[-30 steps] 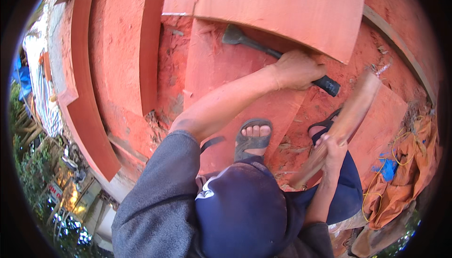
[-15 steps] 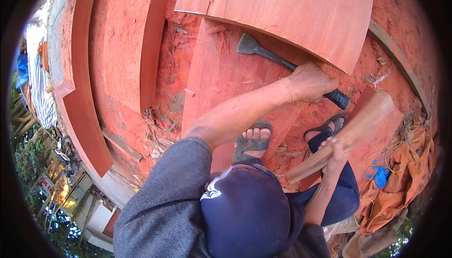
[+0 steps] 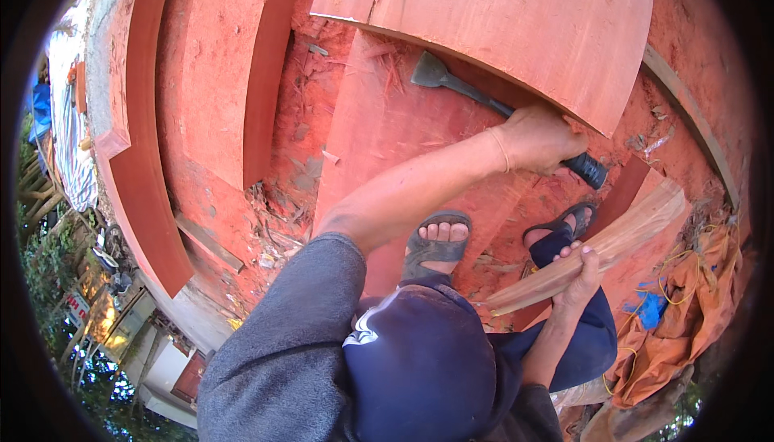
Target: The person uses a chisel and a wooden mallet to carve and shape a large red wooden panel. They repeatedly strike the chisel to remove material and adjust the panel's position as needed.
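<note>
My left hand (image 3: 542,137) is closed around a long chisel (image 3: 468,93), its fingers wrapped just before the black grip. The chisel's wide, flat grey blade points to the left, beside the lower edge of a big reddish wood slab (image 3: 500,27). A second reddish board (image 3: 363,127) lies beneath the chisel and my left forearm. In my right hand (image 3: 579,274) is a wooden mallet (image 3: 625,240), shaped like a club and gripped at its narrower part. The mallet's thick end is to the right of the chisel's butt and apart from it.
Long reddish timbers (image 3: 149,176) and a thick plank (image 3: 230,63) lie at the left. Red sawdust and wood chips cover the ground around my sandalled feet (image 3: 438,244). An orange tarp (image 3: 701,313) with a blue scrap (image 3: 649,309) is bunched at the lower right.
The mallet, blurred by motion before, is now sharp, and its thick end has moved slightly down and right, away from the chisel. The left hand keeps its grip; the whole view has shifted slightly.
</note>
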A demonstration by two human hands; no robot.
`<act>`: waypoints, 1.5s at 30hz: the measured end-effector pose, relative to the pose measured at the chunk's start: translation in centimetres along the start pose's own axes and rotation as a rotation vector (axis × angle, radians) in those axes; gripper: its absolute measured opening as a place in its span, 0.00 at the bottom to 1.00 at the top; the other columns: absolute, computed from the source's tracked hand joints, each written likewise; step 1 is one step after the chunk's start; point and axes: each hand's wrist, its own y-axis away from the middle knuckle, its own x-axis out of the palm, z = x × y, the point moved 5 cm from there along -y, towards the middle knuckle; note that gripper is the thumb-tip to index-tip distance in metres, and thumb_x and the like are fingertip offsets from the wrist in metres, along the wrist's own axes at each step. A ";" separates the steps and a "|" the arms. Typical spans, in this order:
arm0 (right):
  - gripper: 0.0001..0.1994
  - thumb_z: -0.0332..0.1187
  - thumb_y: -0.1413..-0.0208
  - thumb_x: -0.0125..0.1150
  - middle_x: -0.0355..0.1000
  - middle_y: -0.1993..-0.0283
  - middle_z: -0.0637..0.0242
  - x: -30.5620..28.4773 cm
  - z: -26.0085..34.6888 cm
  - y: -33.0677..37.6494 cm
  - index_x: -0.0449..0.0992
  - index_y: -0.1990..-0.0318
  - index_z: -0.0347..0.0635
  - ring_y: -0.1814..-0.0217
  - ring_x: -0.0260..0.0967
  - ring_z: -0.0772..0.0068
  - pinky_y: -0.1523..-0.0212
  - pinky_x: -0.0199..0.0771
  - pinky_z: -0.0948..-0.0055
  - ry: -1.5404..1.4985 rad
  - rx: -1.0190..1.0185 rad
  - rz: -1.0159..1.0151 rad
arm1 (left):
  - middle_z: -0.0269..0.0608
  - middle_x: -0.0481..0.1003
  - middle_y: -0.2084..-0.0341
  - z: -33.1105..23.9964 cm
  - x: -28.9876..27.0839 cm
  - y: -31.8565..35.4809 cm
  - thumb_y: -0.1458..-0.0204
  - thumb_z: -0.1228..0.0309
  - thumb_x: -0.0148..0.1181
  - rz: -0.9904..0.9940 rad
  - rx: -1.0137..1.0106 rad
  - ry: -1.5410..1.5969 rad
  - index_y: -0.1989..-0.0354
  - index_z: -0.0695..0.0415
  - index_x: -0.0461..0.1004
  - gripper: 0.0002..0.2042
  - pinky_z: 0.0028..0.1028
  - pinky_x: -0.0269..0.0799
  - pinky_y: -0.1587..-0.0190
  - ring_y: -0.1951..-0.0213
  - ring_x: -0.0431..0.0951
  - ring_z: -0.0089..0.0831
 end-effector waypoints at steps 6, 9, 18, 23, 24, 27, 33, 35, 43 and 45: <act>0.13 0.28 0.49 0.62 0.72 0.71 0.62 2.7 -1.5 0.7 0.70 0.57 0.33 0.76 0.72 0.70 0.72 0.77 0.68 0.315 0.005 0.138 | 0.47 0.79 0.76 0.8 0.1 -0.1 0.56 0.65 0.66 0.019 0.000 -0.002 0.63 0.55 0.75 0.13 0.47 0.76 0.68 0.67 0.82 0.49; 0.13 0.27 0.49 0.61 0.71 0.69 0.62 2.7 -1.6 1.2 0.70 0.56 0.33 0.75 0.72 0.70 0.72 0.77 0.70 0.027 0.030 0.053 | 0.47 0.79 0.75 0.7 0.2 0.1 0.56 0.65 0.66 0.082 -0.023 -0.028 0.64 0.56 0.76 0.12 0.47 0.76 0.67 0.66 0.82 0.49; 0.11 0.29 0.47 0.61 0.72 0.73 0.62 1.4 -1.4 1.5 0.69 0.58 0.35 0.78 0.72 0.69 0.75 0.78 0.68 0.115 0.039 0.127 | 0.49 0.78 0.68 1.2 0.2 0.4 0.55 0.67 0.65 -0.008 0.011 -0.062 0.66 0.57 0.77 0.10 0.47 0.76 0.65 0.64 0.82 0.50; 0.13 0.26 0.52 0.60 0.72 0.71 0.63 1.3 -0.8 0.9 0.72 0.58 0.33 0.75 0.72 0.72 0.72 0.77 0.71 0.451 0.001 0.198 | 0.50 0.79 0.70 1.5 0.8 0.3 0.54 0.69 0.62 0.001 0.016 -0.076 0.66 0.58 0.75 0.09 0.47 0.77 0.65 0.64 0.82 0.50; 0.12 0.25 0.52 0.60 0.72 0.71 0.64 1.3 -0.9 0.9 0.73 0.58 0.33 0.75 0.72 0.72 0.72 0.77 0.71 0.383 0.053 0.175 | 0.50 0.79 0.69 1.5 0.8 0.3 0.54 0.69 0.62 -0.011 0.034 -0.073 0.66 0.58 0.75 0.09 0.47 0.77 0.65 0.64 0.82 0.50; 0.13 0.25 0.52 0.60 0.72 0.71 0.65 1.2 -1.1 1.1 0.72 0.57 0.33 0.75 0.72 0.72 0.72 0.77 0.71 0.249 0.123 0.159 | 0.51 0.79 0.68 1.6 0.9 0.6 0.53 0.69 0.61 0.039 -0.005 -0.075 0.65 0.58 0.74 0.09 0.48 0.77 0.65 0.64 0.82 0.50; 0.10 0.26 0.51 0.60 0.72 0.72 0.63 0.9 -1.4 0.8 0.72 0.61 0.34 0.78 0.71 0.73 0.77 0.75 0.73 0.389 0.070 0.075 | 0.50 0.79 0.73 1.9 0.6 0.7 0.52 0.66 0.62 0.060 0.029 -0.077 0.64 0.57 0.75 0.10 0.48 0.77 0.65 0.66 0.82 0.50; 0.11 0.26 0.52 0.62 0.72 0.72 0.64 1.2 -1.4 0.7 0.72 0.60 0.34 0.76 0.72 0.74 0.75 0.75 0.73 0.370 0.043 0.161 | 0.48 0.79 0.74 1.9 0.6 0.8 0.52 0.65 0.62 0.067 0.026 -0.090 0.64 0.56 0.75 0.10 0.48 0.77 0.65 0.67 0.82 0.50; 0.16 0.29 0.46 0.61 0.72 0.69 0.62 1.3 -1.1 0.5 0.68 0.52 0.34 0.74 0.72 0.70 0.74 0.77 0.70 0.171 0.054 0.150 | 0.49 0.80 0.75 2.8 -0.9 3.1 0.53 0.65 0.63 0.135 -0.027 -0.138 0.65 0.53 0.74 0.10 0.49 0.77 0.66 0.68 0.82 0.51; 0.17 0.29 0.46 0.60 0.72 0.67 0.62 1.5 -1.0 0.6 0.67 0.50 0.34 0.72 0.73 0.69 0.73 0.77 0.70 0.021 0.053 0.190 | 0.48 0.79 0.77 3.1 -1.0 3.7 0.53 0.64 0.64 0.207 -0.038 -0.150 0.62 0.53 0.74 0.12 0.49 0.76 0.68 0.69 0.82 0.50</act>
